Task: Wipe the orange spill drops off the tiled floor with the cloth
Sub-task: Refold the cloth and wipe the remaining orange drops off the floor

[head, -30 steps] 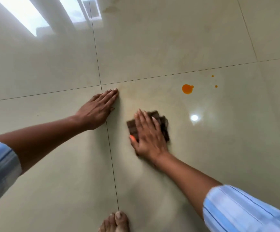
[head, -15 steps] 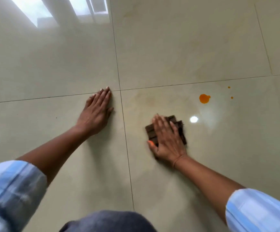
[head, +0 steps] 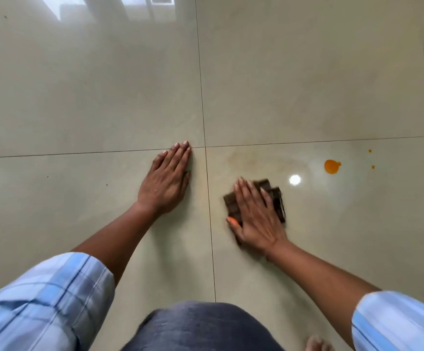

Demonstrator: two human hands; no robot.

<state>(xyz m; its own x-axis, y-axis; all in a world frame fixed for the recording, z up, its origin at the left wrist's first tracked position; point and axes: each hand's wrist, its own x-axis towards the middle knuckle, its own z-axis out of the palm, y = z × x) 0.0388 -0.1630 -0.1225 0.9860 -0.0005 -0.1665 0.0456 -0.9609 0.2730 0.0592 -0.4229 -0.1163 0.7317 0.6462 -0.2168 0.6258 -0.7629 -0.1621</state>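
Note:
A folded dark brown cloth (head: 275, 196) lies flat on the glossy beige tiled floor (head: 307, 84). My right hand (head: 256, 214) presses down on it with straight fingers and covers most of it; an orange stain shows at the thumb tip. My left hand (head: 166, 181) rests flat on the neighbouring tile, fingers together, fingertips at the grout crossing. One large orange drop (head: 331, 166) sits on the floor to the right of the cloth, with two tiny orange drops (head: 370, 151) (head: 373, 167) beyond it. A faint orange-brown smear (head: 251, 160) shows just ahead of the cloth.
Dark grout lines (head: 207, 173) cross between my hands. My knee in grey-blue fabric (head: 200, 328) fills the bottom centre, and toes (head: 317, 344) show at the bottom right. A bright light reflection (head: 295, 179) lies beside the cloth.
The view has shifted, so the hands and drops sit lower and further right in frame. My right hand has kept the cloth pressed to the floor, sliding slightly; the orange drops are unchanged.

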